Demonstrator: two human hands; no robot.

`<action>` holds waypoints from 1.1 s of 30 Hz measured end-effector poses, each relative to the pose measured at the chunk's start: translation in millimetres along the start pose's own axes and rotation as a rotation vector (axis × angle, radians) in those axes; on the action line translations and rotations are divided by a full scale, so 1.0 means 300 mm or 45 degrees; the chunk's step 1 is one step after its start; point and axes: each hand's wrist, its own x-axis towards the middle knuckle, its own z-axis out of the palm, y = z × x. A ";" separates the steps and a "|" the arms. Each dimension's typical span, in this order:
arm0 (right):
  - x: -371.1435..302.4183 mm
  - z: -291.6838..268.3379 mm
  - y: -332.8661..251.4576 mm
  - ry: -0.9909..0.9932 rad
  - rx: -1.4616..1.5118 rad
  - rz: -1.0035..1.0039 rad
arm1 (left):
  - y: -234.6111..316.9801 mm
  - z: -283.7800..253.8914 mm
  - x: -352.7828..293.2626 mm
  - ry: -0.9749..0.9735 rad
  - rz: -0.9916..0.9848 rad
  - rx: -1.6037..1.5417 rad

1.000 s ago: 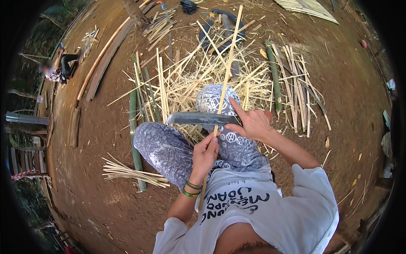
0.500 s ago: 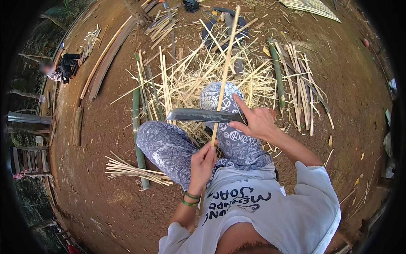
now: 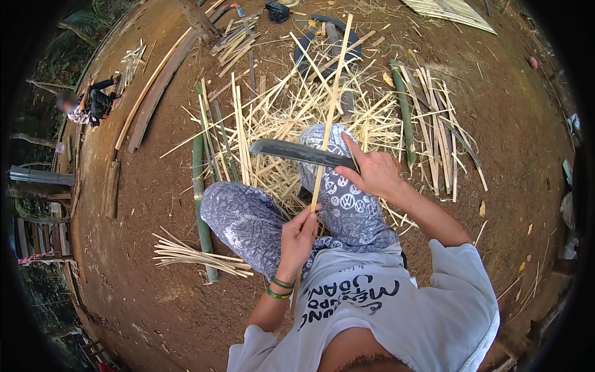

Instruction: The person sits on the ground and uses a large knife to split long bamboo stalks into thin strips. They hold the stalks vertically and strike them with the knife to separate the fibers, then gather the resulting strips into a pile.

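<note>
A long pale bamboo strip (image 3: 333, 99) runs from below my left hand up past my knee. My left hand (image 3: 299, 239) pinches it near my lap. In my right hand (image 3: 372, 172) is a machete (image 3: 291, 150), its dark, broad blade pointing left across the strip above my raised knee. The machete's handle is hidden by my palm. My right index finger stretches out along my knee, while the thumb lies by the base of the blade. Pale shavings (image 3: 279, 121) lie heaped in front of my knees.
A bundle of thin strips (image 3: 198, 255) lies at left beside a green bamboo pole (image 3: 204, 229). Another green pole (image 3: 404, 115) and split strips (image 3: 440, 133) are at right. A person (image 3: 93, 102) sits far left. Planks (image 3: 155, 93) lie near a tree trunk (image 3: 197, 18).
The blade's tip has swung up and slightly away, so the machete now slants instead of lying nearly level. My left hand keeps its pinch on the strip.
</note>
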 end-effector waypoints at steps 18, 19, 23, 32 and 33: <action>-0.059 0.015 -0.041 0.033 -0.096 -0.109 | -0.005 0.050 0.020 -0.042 -0.003 -0.134; -0.065 0.022 -0.046 0.042 -0.103 -0.111 | -0.007 0.043 0.012 -0.043 -0.005 -0.133; -0.074 0.038 -0.050 0.070 -0.075 -0.123 | -0.006 0.030 -0.013 -0.049 -0.005 -0.096; -0.044 0.042 0.008 0.058 0.129 0.159 | -0.043 -0.017 -0.142 -0.088 -0.135 -0.057; -0.026 0.039 0.038 0.040 0.106 0.283 | -0.065 -0.028 -0.181 -0.093 -0.154 -0.051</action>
